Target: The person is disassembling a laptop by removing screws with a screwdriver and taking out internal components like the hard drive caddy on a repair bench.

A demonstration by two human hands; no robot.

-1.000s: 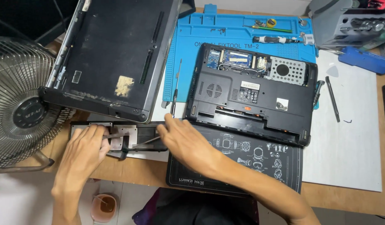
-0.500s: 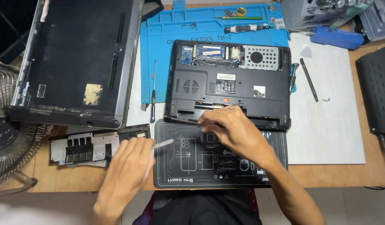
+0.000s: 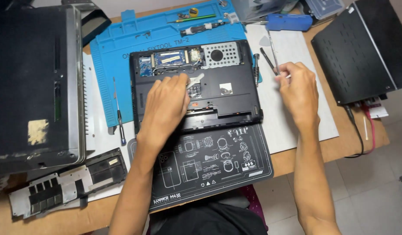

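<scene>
On open laptop (image 3: 222, 93): left hand (image 3: 166, 106) fingers pinch white tool (image 3: 195, 81); right hand (image 3: 299, 91) grips metal pry tool (image 3: 273, 48).

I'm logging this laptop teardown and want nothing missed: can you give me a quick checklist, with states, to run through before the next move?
1. Left hand resting on the opened laptop base, holding a small white tool: ok.
2. Right hand gripping a thin metal tool on the white mat: ok.
3. Laptop base lying flat across the blue mat and black mat: ok.
4. Screwdriver lying left of the base: ok.
5. All screws out: cannot tell.
</scene>
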